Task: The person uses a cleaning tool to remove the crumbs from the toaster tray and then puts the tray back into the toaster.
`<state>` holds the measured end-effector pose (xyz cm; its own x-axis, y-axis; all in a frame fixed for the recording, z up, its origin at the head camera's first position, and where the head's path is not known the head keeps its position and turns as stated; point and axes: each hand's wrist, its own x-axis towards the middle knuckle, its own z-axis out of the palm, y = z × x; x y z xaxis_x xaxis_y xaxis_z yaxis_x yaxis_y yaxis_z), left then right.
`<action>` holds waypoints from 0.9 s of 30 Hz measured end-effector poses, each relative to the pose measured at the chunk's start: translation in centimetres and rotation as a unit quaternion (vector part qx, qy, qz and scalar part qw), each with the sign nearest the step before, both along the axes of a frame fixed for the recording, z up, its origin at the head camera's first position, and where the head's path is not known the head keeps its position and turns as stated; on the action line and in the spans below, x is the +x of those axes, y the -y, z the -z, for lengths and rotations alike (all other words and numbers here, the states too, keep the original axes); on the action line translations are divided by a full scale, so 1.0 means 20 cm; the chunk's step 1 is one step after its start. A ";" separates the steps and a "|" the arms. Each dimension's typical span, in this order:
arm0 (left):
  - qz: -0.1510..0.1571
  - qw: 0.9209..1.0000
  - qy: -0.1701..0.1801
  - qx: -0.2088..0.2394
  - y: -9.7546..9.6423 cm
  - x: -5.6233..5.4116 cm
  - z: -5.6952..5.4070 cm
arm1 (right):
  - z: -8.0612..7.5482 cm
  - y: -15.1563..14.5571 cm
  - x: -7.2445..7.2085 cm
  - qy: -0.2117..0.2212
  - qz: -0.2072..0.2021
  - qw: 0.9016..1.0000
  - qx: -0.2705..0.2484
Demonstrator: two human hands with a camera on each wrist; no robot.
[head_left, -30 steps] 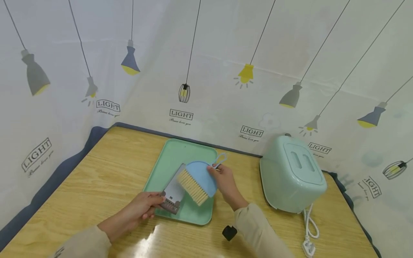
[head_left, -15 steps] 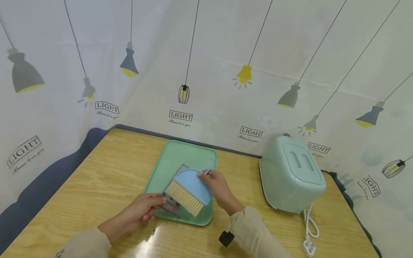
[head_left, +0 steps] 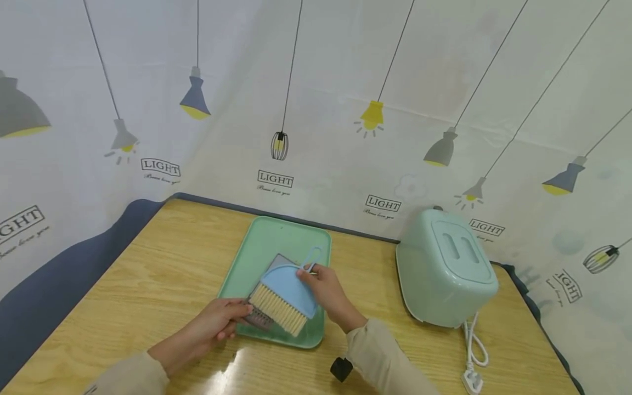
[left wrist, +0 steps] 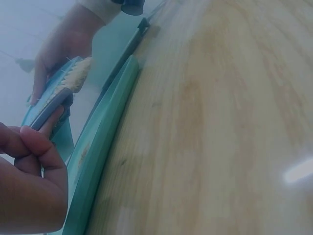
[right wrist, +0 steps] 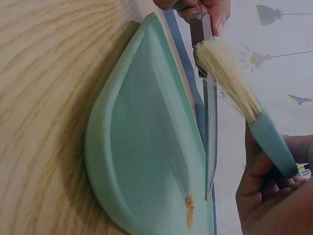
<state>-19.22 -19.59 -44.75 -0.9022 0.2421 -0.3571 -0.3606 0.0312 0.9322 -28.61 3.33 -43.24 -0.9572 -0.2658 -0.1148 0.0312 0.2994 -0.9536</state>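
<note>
My left hand [head_left: 219,319] pinches the brownish end of a flat grey crumb tray [head_left: 260,318], tilted over the green serving tray [head_left: 276,233]. A light blue hand brush [head_left: 293,285] with pale bristles is in my right hand [head_left: 328,293], gripped near its looped handle. The brush overlaps the crumb tray in the head view and hides much of its surface. In the right wrist view the bristles [right wrist: 230,78] sit close by the crumb tray's held end. Brown crumbs [right wrist: 190,210] lie on the green tray beneath.
A mint green toaster [head_left: 446,269] stands at the right of the wooden table [head_left: 163,263], its white cord and plug [head_left: 472,379] lying in front. Behind the table hangs a lamp-patterned cloth [head_left: 326,137]. A small black device [head_left: 340,369] sits at my right wrist.
My right hand has moved the brush left and slightly nearer, across the crumb tray toward its held end. My left hand has kept its grip in nearly the same place.
</note>
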 end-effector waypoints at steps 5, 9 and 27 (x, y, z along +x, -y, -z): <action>0.000 1.000 -0.002 0.000 0.00 0.00 0.00 | 0.01 0.00 -0.01 -0.015 -0.006 1.000 0.006; 0.001 1.000 -0.008 0.008 0.00 0.00 0.01 | 0.01 -0.02 -0.02 -0.041 -0.004 0.999 0.029; 0.027 0.999 -0.016 0.018 0.02 0.01 0.03 | -0.02 -0.08 -0.09 -0.128 0.042 0.990 0.048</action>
<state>-19.05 -20.08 -45.25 -0.8979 0.3037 -0.3188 -0.3296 0.0163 0.9440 -30.47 4.84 -42.93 -0.9763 -0.1846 0.1133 -0.1794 0.3957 -0.9007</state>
